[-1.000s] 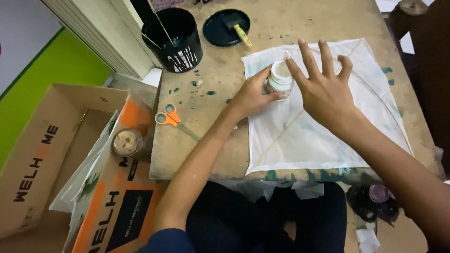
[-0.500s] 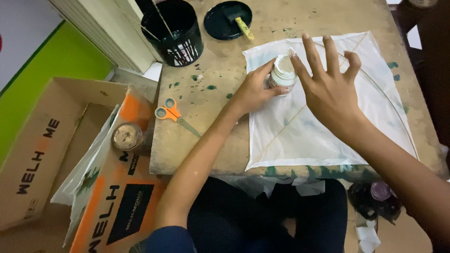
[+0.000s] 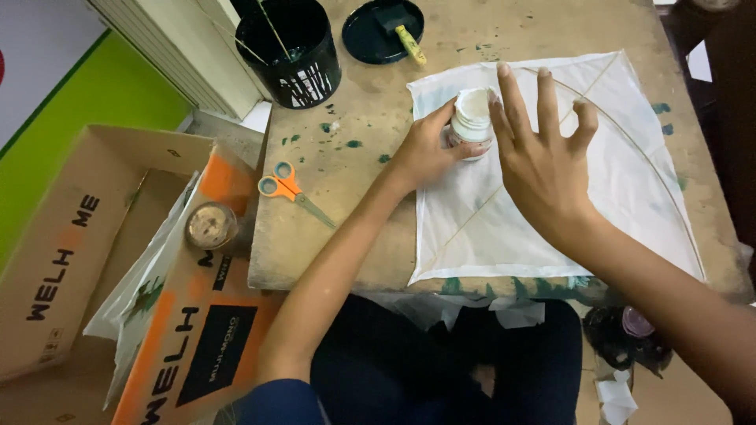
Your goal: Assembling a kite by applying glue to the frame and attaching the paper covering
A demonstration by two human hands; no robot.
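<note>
Two hands at a small white jar standing on the white kite on the counter. Jar is gripped by left hand; right hand fingers are spread wide, one dipping. Jar best kept steadied upright.

white jar, white kite, orange-handled scissors, black white-streaked bucket.

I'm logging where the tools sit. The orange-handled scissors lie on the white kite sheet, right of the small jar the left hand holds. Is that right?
Not quite. The head view shows the orange-handled scissors lying on the bare, paint-flecked wooden table, left of the white kite sheet and off it. The left hand does hold the small jar, which stands on the sheet.
</note>
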